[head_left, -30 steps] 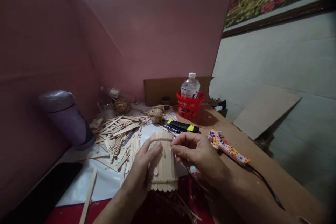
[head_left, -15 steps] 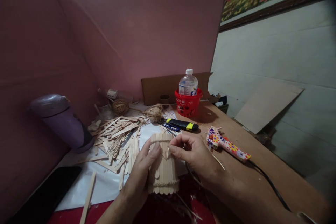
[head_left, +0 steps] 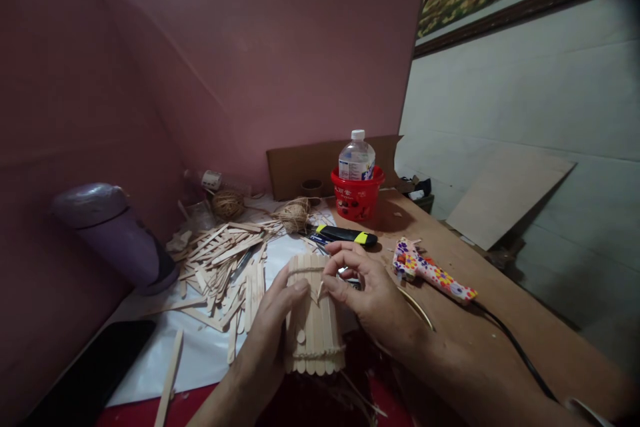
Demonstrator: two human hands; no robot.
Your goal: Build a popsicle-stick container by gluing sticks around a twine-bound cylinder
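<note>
A round holder made of upright craft sticks point(head_left: 316, 330) with twine bands near its top and bottom is tilted in front of me. My left hand point(head_left: 280, 307) is closed round its left side, the thumb on the front sticks. My right hand point(head_left: 357, 283) pinches a small pointed piece of wood point(head_left: 320, 290) against the holder's front, below the upper twine band. Beside that piece lies another thin sliver, forming a V-like shape with it. The palm side of my left hand and the back of the holder are hidden.
Loose craft sticks point(head_left: 220, 260) lie heaped on a white sheet at left, near a purple tumbler point(head_left: 120, 237). Twine balls point(head_left: 294, 215), a utility knife point(head_left: 345, 235) and a red tub point(head_left: 357, 200) holding a bottle stand beyond. A flowered glue gun point(head_left: 433, 273) lies right, its cord trailing.
My right hand's upper fingers have lifted and spread a little while thumb and forefinger stay at the small wood piece. The holder has shifted slightly right. The camera view has moved slightly.
</note>
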